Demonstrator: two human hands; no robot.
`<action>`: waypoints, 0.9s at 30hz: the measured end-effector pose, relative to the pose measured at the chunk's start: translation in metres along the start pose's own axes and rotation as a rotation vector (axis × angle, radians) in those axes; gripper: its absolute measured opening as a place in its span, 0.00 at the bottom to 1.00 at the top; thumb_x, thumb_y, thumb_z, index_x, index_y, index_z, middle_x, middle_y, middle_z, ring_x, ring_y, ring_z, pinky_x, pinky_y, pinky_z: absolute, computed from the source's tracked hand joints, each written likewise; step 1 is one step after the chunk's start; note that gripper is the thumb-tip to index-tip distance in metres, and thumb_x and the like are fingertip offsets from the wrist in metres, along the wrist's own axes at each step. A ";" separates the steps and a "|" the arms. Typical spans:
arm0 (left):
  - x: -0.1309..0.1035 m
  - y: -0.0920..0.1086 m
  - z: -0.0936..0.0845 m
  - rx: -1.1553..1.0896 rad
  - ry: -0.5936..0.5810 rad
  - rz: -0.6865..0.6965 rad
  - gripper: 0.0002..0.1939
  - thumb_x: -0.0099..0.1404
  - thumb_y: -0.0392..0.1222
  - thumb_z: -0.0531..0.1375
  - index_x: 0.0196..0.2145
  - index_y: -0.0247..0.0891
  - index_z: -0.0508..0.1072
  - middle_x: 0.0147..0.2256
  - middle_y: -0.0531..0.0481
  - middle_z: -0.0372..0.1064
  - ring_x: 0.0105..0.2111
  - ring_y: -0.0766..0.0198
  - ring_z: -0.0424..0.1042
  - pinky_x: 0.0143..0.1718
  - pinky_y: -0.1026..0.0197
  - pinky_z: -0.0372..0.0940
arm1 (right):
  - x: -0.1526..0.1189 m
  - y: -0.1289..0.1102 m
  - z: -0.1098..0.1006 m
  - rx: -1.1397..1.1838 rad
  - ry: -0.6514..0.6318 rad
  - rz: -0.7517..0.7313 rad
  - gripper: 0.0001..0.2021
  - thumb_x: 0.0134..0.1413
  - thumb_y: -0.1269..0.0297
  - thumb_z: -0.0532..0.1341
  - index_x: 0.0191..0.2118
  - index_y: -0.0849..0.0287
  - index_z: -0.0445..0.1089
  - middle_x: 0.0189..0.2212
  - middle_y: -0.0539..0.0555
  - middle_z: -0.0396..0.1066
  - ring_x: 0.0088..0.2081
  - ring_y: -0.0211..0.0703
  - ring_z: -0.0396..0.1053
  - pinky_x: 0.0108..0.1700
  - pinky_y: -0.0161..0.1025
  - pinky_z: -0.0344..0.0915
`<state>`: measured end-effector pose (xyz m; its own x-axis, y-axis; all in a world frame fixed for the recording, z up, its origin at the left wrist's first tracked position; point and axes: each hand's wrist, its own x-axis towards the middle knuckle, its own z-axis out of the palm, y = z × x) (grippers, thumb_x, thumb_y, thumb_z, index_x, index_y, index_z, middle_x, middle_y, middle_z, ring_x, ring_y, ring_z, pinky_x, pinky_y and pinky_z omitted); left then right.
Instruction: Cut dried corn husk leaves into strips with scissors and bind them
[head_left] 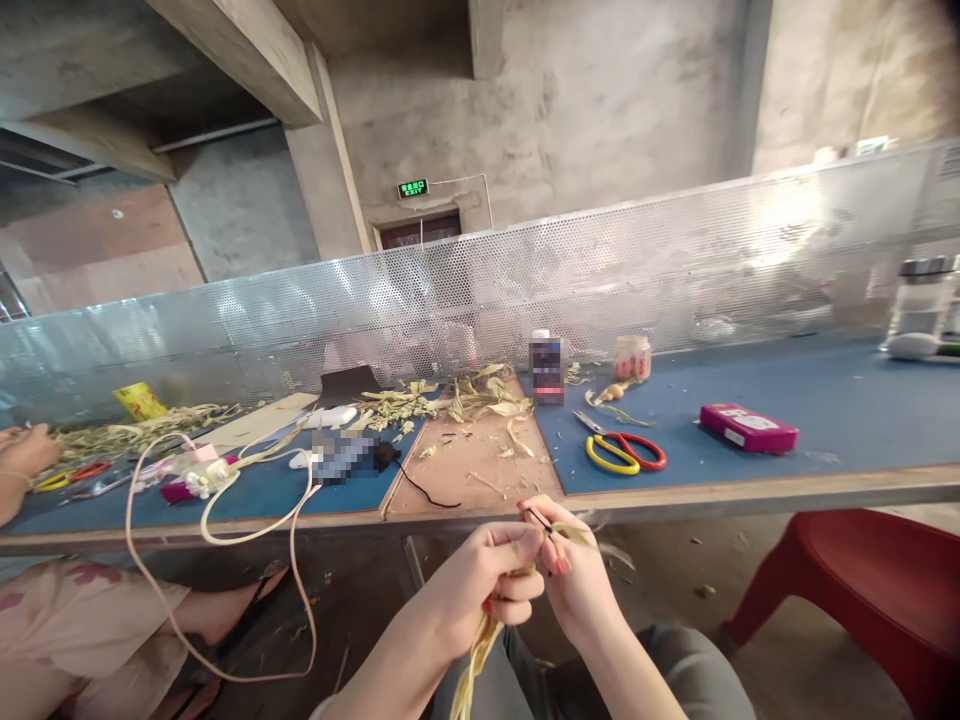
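Note:
My left hand (pixel 499 580) is closed around a bundle of pale yellow dried husk strips (pixel 477 660), whose loose ends hang down below the fist. Touching it, my right hand (pixel 574 570) pinches a greenish husk strip (pixel 570 533) and a thin dark piece, too small to make out. Both hands are in front of the table edge, above my lap. On the blue tabletop ahead lie scissors (pixel 624 452) with one yellow and one red handle. Dried husks (pixel 480 395) are heaped farther back on the brown board.
A magenta box (pixel 748 428), a small jar (pixel 632 358) and a dark bottle (pixel 546 368) stand on the table. White cables (pixel 300 560) loop over its left edge. A red stool (pixel 862 590) is at right. Another person's hand (pixel 26 455) shows at far left.

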<state>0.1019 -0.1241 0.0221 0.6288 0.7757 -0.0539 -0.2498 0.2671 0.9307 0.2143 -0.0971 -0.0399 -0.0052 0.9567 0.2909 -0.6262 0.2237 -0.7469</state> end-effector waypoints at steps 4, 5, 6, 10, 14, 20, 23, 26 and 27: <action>-0.007 -0.003 0.003 0.009 -0.025 -0.047 0.14 0.59 0.45 0.61 0.25 0.30 0.71 0.21 0.55 0.54 0.15 0.79 0.38 0.15 0.68 0.32 | 0.008 -0.004 -0.003 -0.027 -0.213 -0.026 0.08 0.44 0.57 0.66 0.25 0.56 0.73 0.24 0.49 0.59 0.24 0.35 0.56 0.25 0.33 0.54; -0.009 -0.003 0.003 0.030 -0.035 -0.065 0.14 0.59 0.45 0.61 0.24 0.29 0.72 0.20 0.55 0.53 0.15 0.79 0.38 0.15 0.68 0.31 | 0.012 -0.007 -0.005 -0.053 -0.288 -0.058 0.10 0.44 0.56 0.66 0.23 0.56 0.72 0.24 0.49 0.59 0.25 0.36 0.58 0.26 0.34 0.56; -0.011 -0.003 0.004 0.055 -0.044 -0.084 0.14 0.59 0.45 0.61 0.24 0.29 0.72 0.20 0.55 0.53 0.15 0.79 0.38 0.15 0.67 0.31 | 0.015 -0.010 -0.007 -0.083 -0.365 -0.091 0.11 0.44 0.55 0.67 0.22 0.57 0.73 0.23 0.49 0.60 0.26 0.37 0.59 0.28 0.36 0.57; -0.014 -0.001 0.004 0.136 -0.081 -0.146 0.13 0.60 0.43 0.59 0.24 0.29 0.72 0.22 0.52 0.59 0.15 0.79 0.39 0.15 0.66 0.31 | 0.029 -0.029 -0.017 -0.187 -0.544 -0.122 0.09 0.41 0.57 0.69 0.21 0.57 0.75 0.21 0.49 0.63 0.28 0.40 0.61 0.32 0.39 0.60; -0.010 -0.003 -0.001 0.210 -0.038 -0.133 0.13 0.61 0.43 0.57 0.24 0.30 0.70 0.23 0.51 0.60 0.15 0.78 0.40 0.15 0.66 0.32 | 0.039 -0.059 -0.017 -0.447 -0.807 -0.116 0.07 0.49 0.61 0.64 0.25 0.58 0.75 0.25 0.49 0.64 0.30 0.38 0.63 0.35 0.38 0.61; 0.012 0.018 -0.030 0.459 0.128 -0.037 0.15 0.60 0.49 0.58 0.26 0.32 0.71 0.16 0.61 0.43 0.16 0.75 0.37 0.16 0.65 0.33 | 0.068 -0.090 0.005 -0.985 -0.806 -0.123 0.05 0.53 0.68 0.57 0.29 0.59 0.69 0.25 0.47 0.67 0.28 0.36 0.62 0.32 0.35 0.59; 0.029 0.044 -0.050 0.547 0.158 -0.009 0.16 0.59 0.51 0.58 0.27 0.33 0.70 0.16 0.62 0.40 0.16 0.74 0.36 0.17 0.65 0.33 | 0.092 -0.088 0.013 -1.073 -0.710 -0.119 0.05 0.53 0.69 0.55 0.28 0.59 0.66 0.22 0.47 0.65 0.25 0.36 0.60 0.31 0.35 0.57; 0.049 0.068 -0.070 0.669 0.156 -0.066 0.19 0.57 0.54 0.60 0.27 0.32 0.70 0.17 0.63 0.40 0.16 0.75 0.36 0.17 0.65 0.32 | 0.118 -0.075 0.012 -1.053 -0.663 -0.053 0.07 0.54 0.66 0.54 0.27 0.60 0.64 0.22 0.47 0.63 0.25 0.36 0.59 0.31 0.36 0.57; 0.056 0.075 -0.077 0.702 0.149 -0.083 0.19 0.56 0.55 0.60 0.26 0.32 0.71 0.17 0.63 0.40 0.16 0.75 0.37 0.17 0.65 0.33 | 0.126 -0.070 0.010 -1.041 -0.650 -0.027 0.08 0.55 0.64 0.54 0.27 0.60 0.64 0.22 0.47 0.63 0.26 0.36 0.59 0.30 0.36 0.57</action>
<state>0.0619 -0.0169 0.0609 0.5055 0.8519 -0.1372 0.3579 -0.0623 0.9317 0.2498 0.0054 0.0550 -0.5760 0.7455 0.3354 0.2875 0.5688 -0.7706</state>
